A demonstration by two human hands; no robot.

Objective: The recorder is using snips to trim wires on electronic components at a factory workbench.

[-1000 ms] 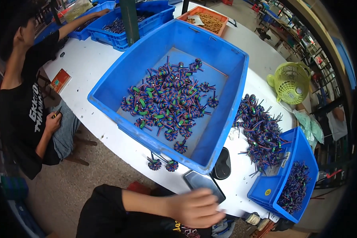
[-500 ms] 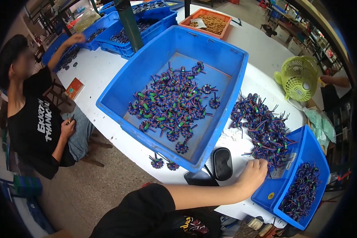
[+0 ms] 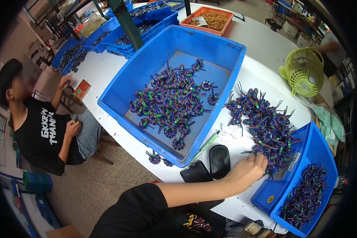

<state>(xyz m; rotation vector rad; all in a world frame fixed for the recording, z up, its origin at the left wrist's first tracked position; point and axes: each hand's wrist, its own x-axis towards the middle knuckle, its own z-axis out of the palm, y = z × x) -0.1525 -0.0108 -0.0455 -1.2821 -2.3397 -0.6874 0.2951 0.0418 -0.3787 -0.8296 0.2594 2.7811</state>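
My left hand (image 3: 248, 171) reaches across to the near edge of a pile of wire-wound ring coils (image 3: 261, 119), its back toward me. The fingers are curled against the coils there; what lies between them is hidden. The coils have purple, blue and red windings, loose wire ends and bits of green. Right of the hand stands a blue bin (image 3: 297, 158) with more coils (image 3: 305, 194) in it. A large blue crate (image 3: 135, 73) beyond my forearm holds many of the same coils (image 3: 166, 101). My right hand is not in view.
Beside the crate lie a black oval case (image 3: 219, 162), a dark flat pouch (image 3: 196, 172) and a green pen (image 3: 205, 146). A green fan (image 3: 304, 71) stands at right, an orange tray (image 3: 212, 22) at the back. At left sits a co-worker (image 3: 43, 123) near further blue boxes (image 3: 142, 29).
My left hand stays at the pile's near edge, fingers still curled. The co-worker's raised hand has drawn back from the far boxes. The view has shifted slightly, and the green pen now shows.
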